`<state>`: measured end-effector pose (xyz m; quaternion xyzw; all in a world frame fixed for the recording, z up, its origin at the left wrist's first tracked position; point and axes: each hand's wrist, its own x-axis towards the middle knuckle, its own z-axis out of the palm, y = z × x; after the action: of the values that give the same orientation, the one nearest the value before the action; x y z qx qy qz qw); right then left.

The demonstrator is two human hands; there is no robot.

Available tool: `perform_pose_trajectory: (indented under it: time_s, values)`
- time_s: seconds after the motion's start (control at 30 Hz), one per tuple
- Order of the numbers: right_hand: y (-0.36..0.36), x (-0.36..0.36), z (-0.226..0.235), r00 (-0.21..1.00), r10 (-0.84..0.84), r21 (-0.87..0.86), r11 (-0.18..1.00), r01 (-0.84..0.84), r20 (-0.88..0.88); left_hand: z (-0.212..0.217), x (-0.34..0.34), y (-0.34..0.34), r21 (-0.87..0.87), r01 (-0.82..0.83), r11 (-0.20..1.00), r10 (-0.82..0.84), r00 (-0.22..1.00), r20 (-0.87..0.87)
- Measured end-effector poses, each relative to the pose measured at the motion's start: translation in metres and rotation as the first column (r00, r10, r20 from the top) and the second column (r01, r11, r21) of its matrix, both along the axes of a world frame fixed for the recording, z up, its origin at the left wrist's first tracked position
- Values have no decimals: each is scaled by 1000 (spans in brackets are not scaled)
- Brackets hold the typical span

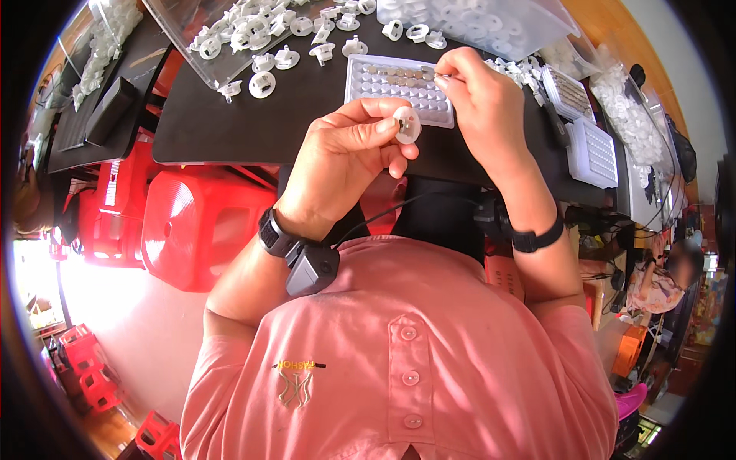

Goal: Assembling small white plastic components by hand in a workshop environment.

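Observation:
My left hand [343, 149] pinches a round white plastic part [408, 126] between thumb and fingers, above the table's near edge. A small dark spot shows on the part by the thumb tip. My right hand [489, 100] is closed at the right end of a white pocketed tray [400, 103]. Between its thumb and forefinger is a thin grey piece, too small to name. Small round metal-coloured pieces [399, 75] lie in the tray's upper rows, while its lower pockets look white. The left hand partly covers the tray's lower left corner.
White plastic parts [249, 32] are heaped across the back of the dark table [230, 130]. A clear bin [491, 27] of parts stands behind the tray. More pocketed trays [593, 153] sit at the right. Red stools [207, 222] stand at the left; another person [663, 284] is far right.

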<state>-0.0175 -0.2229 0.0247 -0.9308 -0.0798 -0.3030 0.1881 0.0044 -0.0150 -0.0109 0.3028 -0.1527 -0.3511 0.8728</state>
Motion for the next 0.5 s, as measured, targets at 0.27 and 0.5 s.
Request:
perform_pose_trajectory:
  time_s: [0.27,0.5]
  values:
    - [36,-30,-2,950,213,297,914,-276,229,7,-3,-4,4,-43,999,43,998,-56]
    - [33,-34,1,947,308,598,744,-299,91,5,-2,-4,4,-64,998,64,997,-45]
